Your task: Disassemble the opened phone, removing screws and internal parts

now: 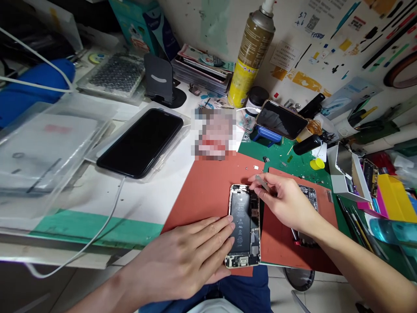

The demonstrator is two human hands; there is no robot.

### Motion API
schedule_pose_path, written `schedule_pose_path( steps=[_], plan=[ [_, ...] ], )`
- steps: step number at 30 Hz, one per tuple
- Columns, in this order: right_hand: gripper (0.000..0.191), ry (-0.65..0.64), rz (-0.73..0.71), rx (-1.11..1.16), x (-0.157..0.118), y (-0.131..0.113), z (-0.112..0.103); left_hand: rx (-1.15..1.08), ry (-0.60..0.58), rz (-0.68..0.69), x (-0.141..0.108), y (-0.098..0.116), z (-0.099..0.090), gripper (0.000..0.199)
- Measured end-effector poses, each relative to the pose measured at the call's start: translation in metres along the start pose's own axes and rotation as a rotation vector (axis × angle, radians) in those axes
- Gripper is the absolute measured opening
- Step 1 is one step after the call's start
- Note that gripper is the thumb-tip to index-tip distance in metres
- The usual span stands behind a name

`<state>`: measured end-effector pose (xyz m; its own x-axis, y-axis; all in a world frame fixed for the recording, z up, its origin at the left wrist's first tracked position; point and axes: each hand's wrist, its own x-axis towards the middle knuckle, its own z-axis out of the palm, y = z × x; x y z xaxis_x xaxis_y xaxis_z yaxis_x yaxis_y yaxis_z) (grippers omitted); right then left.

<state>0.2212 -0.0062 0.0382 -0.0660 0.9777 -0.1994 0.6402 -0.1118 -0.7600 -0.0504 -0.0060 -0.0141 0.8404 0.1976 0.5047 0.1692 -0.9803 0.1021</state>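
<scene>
An opened smartphone lies on a reddish-brown mat, its black battery and inner parts exposed. My left hand rests with fingers stretched out, their tips touching the phone's left edge. At the phone's top right corner, my right hand pinches a thin, flat grey metal tool; its exact kind is unclear. Under my right wrist lies a second opened phone, partly hidden by the hand and forearm. Beside it is a small red-ended tool.
A black phone with a white cable lies on a case at left. Behind stand a yellow spray can, a phone stand and a propped phone. Several slim tools and a white box are at right.
</scene>
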Motion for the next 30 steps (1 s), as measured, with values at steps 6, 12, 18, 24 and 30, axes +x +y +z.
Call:
schedule_pose_path(
  steps=[6,12,18,24,30],
  plan=[
    [0.016,0.029,0.053,0.063,-0.001,-0.001,-0.005,-0.009,0.002,0.018,0.001,-0.002,0.0,0.035],
    [0.043,0.112,0.192,0.431,-0.023,-0.008,-0.029,-0.046,0.02,-0.009,0.006,-0.005,-0.005,0.041],
    [0.055,0.161,0.268,0.659,-0.023,-0.001,-0.042,0.016,-0.033,-0.255,0.033,-0.005,-0.003,0.051],
    [0.054,0.131,0.33,0.851,-0.011,0.009,-0.041,0.008,-0.158,-0.234,0.042,-0.007,0.012,0.067],
    [0.051,0.085,0.339,0.944,-0.011,0.02,-0.037,-0.033,-0.22,-0.276,0.042,-0.007,0.011,0.064]
  ],
)
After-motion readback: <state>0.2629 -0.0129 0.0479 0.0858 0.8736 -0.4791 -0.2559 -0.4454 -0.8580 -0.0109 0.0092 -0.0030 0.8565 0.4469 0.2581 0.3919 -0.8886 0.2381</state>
